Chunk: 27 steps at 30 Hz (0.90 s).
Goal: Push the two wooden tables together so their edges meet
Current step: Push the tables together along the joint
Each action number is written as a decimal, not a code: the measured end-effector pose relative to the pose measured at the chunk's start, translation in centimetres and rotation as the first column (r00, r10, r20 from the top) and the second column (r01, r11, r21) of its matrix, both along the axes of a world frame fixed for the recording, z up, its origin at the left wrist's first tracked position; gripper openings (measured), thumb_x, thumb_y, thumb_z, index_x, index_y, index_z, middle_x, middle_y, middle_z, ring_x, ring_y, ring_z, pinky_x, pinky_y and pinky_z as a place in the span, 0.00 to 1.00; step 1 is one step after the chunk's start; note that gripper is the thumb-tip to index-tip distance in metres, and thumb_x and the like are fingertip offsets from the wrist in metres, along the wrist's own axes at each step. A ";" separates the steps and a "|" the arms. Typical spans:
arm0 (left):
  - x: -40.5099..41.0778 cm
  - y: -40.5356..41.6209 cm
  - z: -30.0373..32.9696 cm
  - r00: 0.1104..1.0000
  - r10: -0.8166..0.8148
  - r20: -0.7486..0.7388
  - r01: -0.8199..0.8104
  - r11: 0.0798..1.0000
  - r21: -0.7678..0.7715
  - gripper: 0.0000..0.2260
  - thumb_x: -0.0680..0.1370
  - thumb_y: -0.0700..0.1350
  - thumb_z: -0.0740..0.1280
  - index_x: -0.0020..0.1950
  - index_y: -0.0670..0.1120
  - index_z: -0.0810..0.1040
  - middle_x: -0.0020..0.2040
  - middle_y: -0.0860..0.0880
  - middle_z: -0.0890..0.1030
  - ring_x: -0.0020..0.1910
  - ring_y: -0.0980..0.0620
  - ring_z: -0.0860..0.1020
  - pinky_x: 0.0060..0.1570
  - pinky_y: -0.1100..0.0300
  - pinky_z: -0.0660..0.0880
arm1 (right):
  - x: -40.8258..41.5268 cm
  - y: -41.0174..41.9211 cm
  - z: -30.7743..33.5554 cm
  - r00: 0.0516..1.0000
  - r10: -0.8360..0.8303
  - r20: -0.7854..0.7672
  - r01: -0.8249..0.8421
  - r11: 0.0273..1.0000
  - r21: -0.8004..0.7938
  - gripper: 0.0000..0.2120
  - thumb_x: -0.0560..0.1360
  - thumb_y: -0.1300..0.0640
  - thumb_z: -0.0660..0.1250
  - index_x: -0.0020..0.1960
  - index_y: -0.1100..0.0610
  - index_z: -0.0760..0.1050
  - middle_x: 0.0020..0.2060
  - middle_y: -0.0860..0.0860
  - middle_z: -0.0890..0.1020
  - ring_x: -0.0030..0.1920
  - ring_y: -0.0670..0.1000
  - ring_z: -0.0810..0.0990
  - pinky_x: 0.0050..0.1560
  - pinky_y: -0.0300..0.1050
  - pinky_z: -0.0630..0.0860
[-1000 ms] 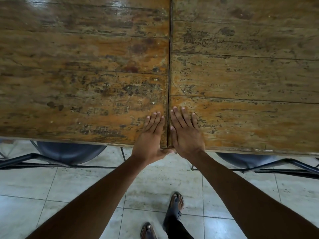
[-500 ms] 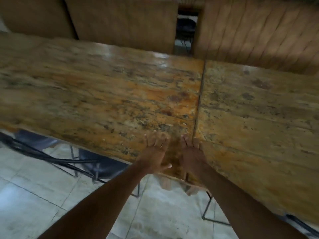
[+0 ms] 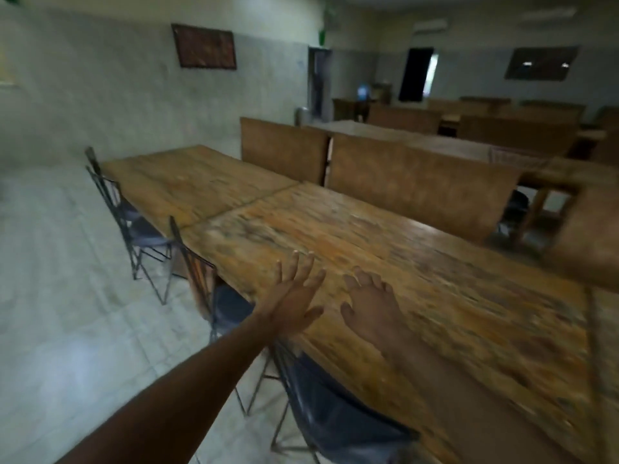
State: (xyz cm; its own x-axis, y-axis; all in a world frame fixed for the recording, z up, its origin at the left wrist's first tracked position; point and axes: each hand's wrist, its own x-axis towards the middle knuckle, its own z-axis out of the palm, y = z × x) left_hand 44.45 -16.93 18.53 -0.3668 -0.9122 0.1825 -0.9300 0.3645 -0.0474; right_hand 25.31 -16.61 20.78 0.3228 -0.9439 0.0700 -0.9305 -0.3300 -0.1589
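hands over near long brown wooden table. left hand raised at table's near edge, fingers spread, holding nothing. right hand low over top, fingers loosely apart, picture blurry. far brown wooden table joins near one, thin seam between. dark metal chairs tucked alongside.

There is only the one view, and it is riding on the person's head, looking forward and slightly down along the near worktop from beside its long edge. It is sitting close over both outstretched forearms, the left hand and right hand lying low in the middle. It is facing across the room toward the far wall, and everything is smearing with blur.
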 end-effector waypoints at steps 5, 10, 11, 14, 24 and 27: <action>14.6 -0.6 3.8 0.990 0.134 -0.033 -0.136 0.989 -0.057 0.34 0.81 0.61 0.58 0.81 0.49 0.49 0.82 0.40 0.42 0.79 0.35 0.37 0.73 0.32 0.40 | 15.1 -3.2 3.1 0.999 0.052 0.011 -0.052 0.999 -0.006 0.31 0.78 0.50 0.58 0.77 0.55 0.53 0.79 0.56 0.53 0.77 0.62 0.53 0.73 0.62 0.57; 28.0 -1.3 6.0 0.961 0.259 -0.097 -0.266 0.961 -0.072 0.33 0.80 0.60 0.60 0.81 0.49 0.52 0.82 0.41 0.43 0.80 0.37 0.38 0.75 0.32 0.41 | 29.2 -5.7 4.3 0.985 0.170 0.010 -0.169 0.985 -0.009 0.30 0.78 0.49 0.59 0.77 0.55 0.54 0.78 0.57 0.56 0.76 0.63 0.55 0.72 0.63 0.59; 30.1 -1.5 6.2 0.958 0.266 -0.111 -0.274 0.959 -0.072 0.33 0.81 0.60 0.60 0.81 0.49 0.53 0.82 0.41 0.43 0.80 0.38 0.38 0.74 0.31 0.42 | 31.5 -6.5 4.3 0.984 0.178 0.016 -0.178 0.984 0.002 0.31 0.78 0.50 0.59 0.77 0.55 0.54 0.78 0.57 0.57 0.75 0.63 0.56 0.72 0.63 0.59; 36.4 -3.2 6.2 0.949 0.292 -0.122 -0.302 0.951 -0.069 0.33 0.81 0.59 0.60 0.81 0.48 0.52 0.82 0.40 0.44 0.80 0.39 0.39 0.75 0.33 0.41 | 38.4 -9.7 4.0 0.976 0.212 0.051 -0.212 0.977 -0.008 0.30 0.77 0.50 0.58 0.77 0.54 0.55 0.77 0.56 0.58 0.75 0.63 0.57 0.72 0.62 0.60; 56.7 -19.7 3.2 0.961 0.274 -0.021 -0.274 0.962 0.022 0.33 0.82 0.62 0.56 0.81 0.49 0.49 0.82 0.42 0.43 0.80 0.37 0.38 0.75 0.32 0.42 | 60.4 -26.6 -3.4 0.962 0.163 0.218 -0.182 0.981 0.071 0.29 0.80 0.47 0.56 0.77 0.55 0.53 0.78 0.56 0.56 0.76 0.62 0.55 0.71 0.62 0.62; 62.3 -25.0 2.1 0.973 0.228 0.027 -0.230 0.967 0.108 0.33 0.82 0.63 0.54 0.82 0.49 0.47 0.82 0.42 0.41 0.79 0.38 0.37 0.75 0.33 0.42 | 65.4 -31.7 -5.5 0.970 0.085 0.229 -0.118 0.984 0.134 0.29 0.80 0.49 0.57 0.77 0.56 0.54 0.78 0.56 0.56 0.76 0.61 0.56 0.71 0.61 0.62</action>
State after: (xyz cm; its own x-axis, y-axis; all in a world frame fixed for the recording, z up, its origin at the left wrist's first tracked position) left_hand 106.71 -41.89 20.64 -0.1475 -0.9863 0.0735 -0.9888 0.1454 -0.0327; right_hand 90.67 -48.27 15.33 0.4092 -0.9123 0.0151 -0.8293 -0.3788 -0.4108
